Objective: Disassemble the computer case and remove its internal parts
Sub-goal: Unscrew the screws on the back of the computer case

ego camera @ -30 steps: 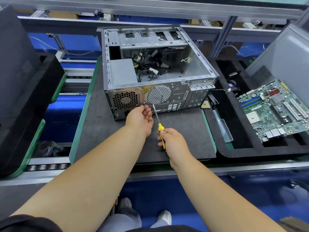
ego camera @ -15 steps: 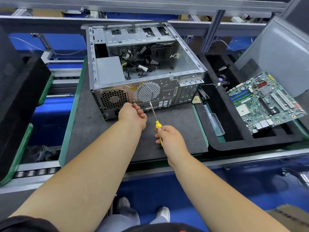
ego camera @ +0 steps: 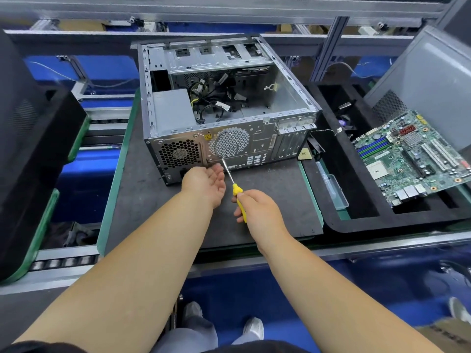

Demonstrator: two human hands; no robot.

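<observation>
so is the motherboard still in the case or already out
Out. The motherboard lies in the black foam tray right of the computer case, whose open bay shows only loose cables.

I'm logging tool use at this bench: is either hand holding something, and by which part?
The right hand grips the screwdriver by its yellow handle. The left hand lies palm up, holding nothing visible.

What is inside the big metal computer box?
Inside the computer case are a grey power supply, tangled black cables and an empty metal floor. Whatever lies beneath the cables is hidden.
</observation>
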